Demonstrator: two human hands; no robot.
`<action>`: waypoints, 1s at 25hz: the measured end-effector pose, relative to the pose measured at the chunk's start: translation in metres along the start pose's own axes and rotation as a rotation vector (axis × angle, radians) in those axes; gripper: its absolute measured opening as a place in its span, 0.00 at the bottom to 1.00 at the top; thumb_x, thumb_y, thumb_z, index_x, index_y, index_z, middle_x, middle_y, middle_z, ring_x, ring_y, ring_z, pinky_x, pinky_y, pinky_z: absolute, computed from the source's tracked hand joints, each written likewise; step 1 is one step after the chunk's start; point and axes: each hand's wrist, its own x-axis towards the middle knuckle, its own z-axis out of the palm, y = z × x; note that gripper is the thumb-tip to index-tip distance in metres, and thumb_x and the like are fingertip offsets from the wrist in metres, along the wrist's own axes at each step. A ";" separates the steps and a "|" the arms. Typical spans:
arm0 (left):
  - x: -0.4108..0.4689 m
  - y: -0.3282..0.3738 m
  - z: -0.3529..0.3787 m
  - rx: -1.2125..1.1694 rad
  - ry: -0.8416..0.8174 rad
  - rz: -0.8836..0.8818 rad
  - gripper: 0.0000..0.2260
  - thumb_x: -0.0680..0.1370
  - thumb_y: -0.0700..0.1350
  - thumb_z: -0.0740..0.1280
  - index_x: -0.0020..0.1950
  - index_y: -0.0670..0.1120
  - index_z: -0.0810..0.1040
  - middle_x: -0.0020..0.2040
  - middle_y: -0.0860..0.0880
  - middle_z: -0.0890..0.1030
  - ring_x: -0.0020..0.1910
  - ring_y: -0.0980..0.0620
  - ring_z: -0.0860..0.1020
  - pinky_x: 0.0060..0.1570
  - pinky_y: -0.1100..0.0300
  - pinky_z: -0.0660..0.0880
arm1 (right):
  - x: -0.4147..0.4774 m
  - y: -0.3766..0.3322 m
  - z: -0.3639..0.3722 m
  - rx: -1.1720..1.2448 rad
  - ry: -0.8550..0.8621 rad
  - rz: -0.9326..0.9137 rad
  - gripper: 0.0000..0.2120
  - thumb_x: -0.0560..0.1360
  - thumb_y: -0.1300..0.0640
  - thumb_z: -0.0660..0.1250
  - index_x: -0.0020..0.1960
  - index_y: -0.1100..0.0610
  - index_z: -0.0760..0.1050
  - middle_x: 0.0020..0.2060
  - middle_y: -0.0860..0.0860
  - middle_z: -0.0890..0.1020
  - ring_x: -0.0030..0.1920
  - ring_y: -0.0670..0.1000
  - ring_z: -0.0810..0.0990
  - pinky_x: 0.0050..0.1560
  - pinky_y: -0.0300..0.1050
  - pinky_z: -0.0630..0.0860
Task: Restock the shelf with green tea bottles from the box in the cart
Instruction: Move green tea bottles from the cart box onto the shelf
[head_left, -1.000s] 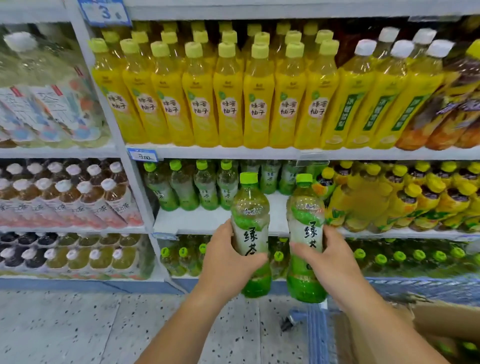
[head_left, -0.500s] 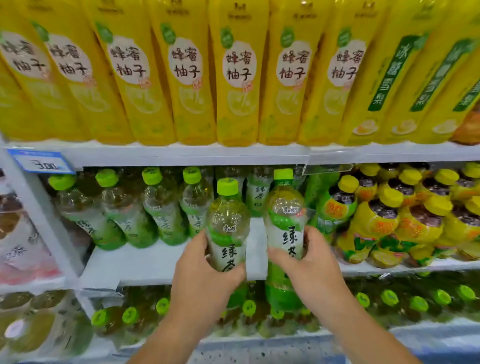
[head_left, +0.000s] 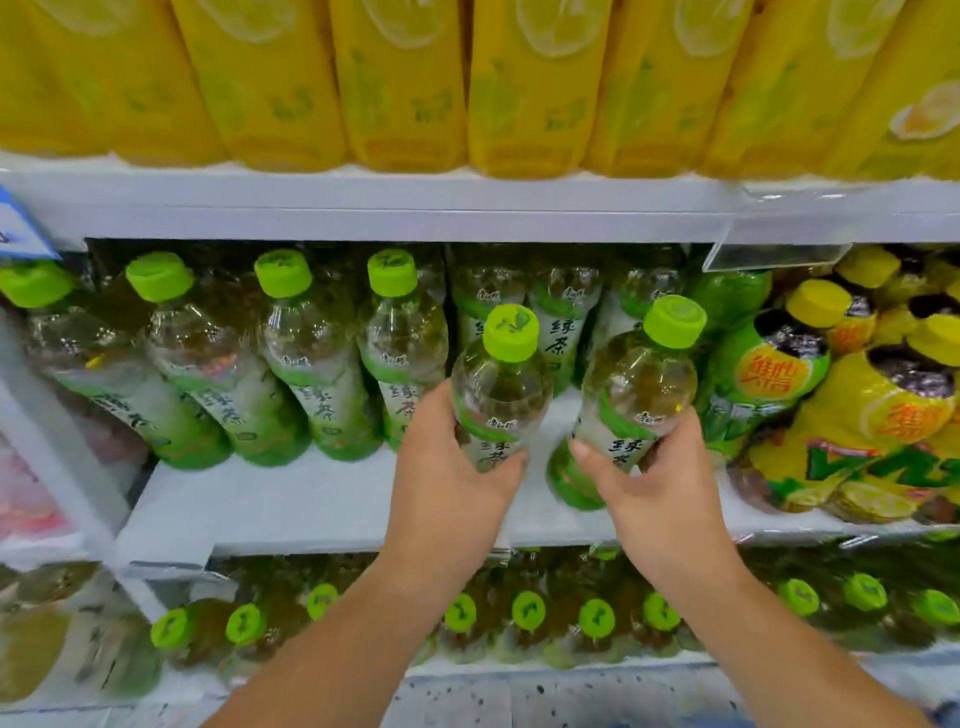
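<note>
My left hand (head_left: 447, 467) grips a green tea bottle (head_left: 501, 384) with a lime cap, held over the middle white shelf (head_left: 291, 504). My right hand (head_left: 654, 478) grips a second green tea bottle (head_left: 634, 395), whose green base touches or hovers just over the shelf. Both bottles lean slightly back toward the shelf. A row of the same green tea bottles (head_left: 322, 364) stands further back on the left of this shelf, with more behind my hands. The box and cart are out of view.
Yellow honey-citrus bottles (head_left: 405, 83) fill the shelf above, close over the caps. Yellow-capped lemon tea bottles (head_left: 872, 415) crowd the right of the middle shelf. Bare shelf board lies in front of the left row. More green-capped bottles (head_left: 530, 613) stand on the shelf below.
Both hands have carried their bottles forward and onto the middle shelf level. The view has closed in on the shelf, and the floor and cart have dropped out of sight.
</note>
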 end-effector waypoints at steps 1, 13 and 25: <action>0.002 -0.003 0.003 -0.003 0.014 -0.004 0.30 0.70 0.44 0.79 0.54 0.76 0.70 0.54 0.72 0.77 0.54 0.72 0.76 0.47 0.81 0.68 | 0.001 0.003 0.002 -0.007 -0.006 -0.014 0.26 0.70 0.51 0.78 0.55 0.33 0.65 0.52 0.27 0.76 0.55 0.29 0.75 0.47 0.24 0.71; -0.024 -0.043 0.018 0.180 0.125 -0.153 0.27 0.73 0.54 0.77 0.69 0.51 0.75 0.59 0.57 0.75 0.58 0.62 0.75 0.61 0.55 0.77 | -0.002 0.039 -0.006 -0.125 -0.175 0.002 0.23 0.71 0.44 0.74 0.59 0.32 0.66 0.56 0.31 0.75 0.58 0.28 0.72 0.55 0.30 0.70; -0.005 -0.055 0.031 0.373 0.237 -0.336 0.27 0.72 0.66 0.72 0.62 0.49 0.82 0.43 0.60 0.81 0.44 0.56 0.80 0.44 0.59 0.75 | 0.045 0.051 0.027 -0.086 -0.125 -0.059 0.27 0.70 0.49 0.78 0.65 0.43 0.72 0.51 0.28 0.77 0.51 0.24 0.74 0.48 0.18 0.68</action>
